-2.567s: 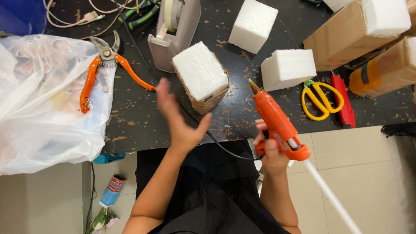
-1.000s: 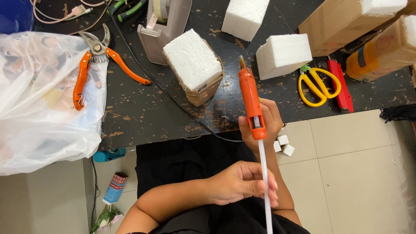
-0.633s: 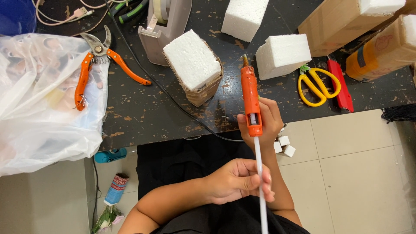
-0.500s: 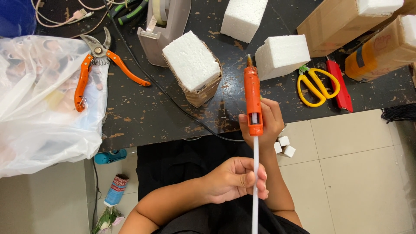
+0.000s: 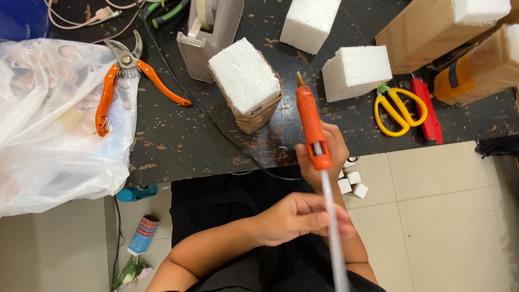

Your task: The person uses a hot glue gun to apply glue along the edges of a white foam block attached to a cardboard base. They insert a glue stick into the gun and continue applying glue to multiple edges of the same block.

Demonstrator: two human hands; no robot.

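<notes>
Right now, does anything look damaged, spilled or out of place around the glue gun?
The black tabletop is badly chipped, with pale patches across it. Three small white foam cubes lie on the tiled floor by the right hand, which holds the orange glue gun. The left hand grips its glue stick.
</notes>
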